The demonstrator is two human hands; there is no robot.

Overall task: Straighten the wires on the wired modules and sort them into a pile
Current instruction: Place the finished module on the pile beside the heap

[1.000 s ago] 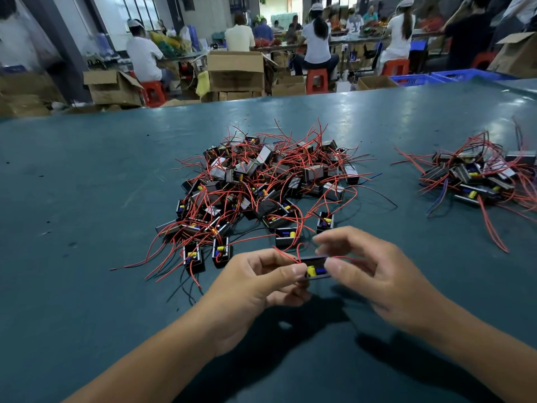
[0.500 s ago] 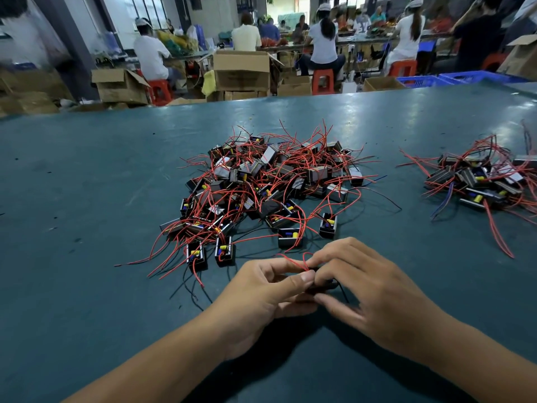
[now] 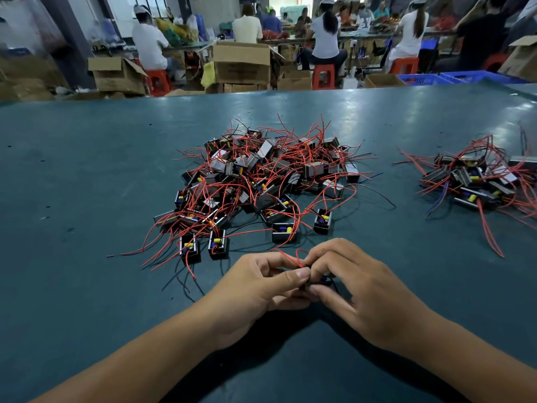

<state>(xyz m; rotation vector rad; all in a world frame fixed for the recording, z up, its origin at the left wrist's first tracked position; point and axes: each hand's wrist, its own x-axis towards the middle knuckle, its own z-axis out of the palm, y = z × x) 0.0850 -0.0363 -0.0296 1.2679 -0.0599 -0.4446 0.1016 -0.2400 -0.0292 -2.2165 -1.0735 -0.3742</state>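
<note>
The module [image 3: 315, 282] looks light and rigid, a small black block, while its red wire [image 3: 293, 257] is thin, springy and easily kinked, so it seems best held by the block with the wire drawn through fingertips. It sits near the desk's [image 3: 87, 170] front edge, almost hidden between both grips: the left hand [image 3: 261, 289] pinches it thumb to finger, and the right hand [image 3: 357, 289] curls round its other side.

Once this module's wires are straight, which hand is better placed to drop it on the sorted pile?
Probably the right hand: the smaller pile lies on its side, while the left hand would have to cross over.
</note>
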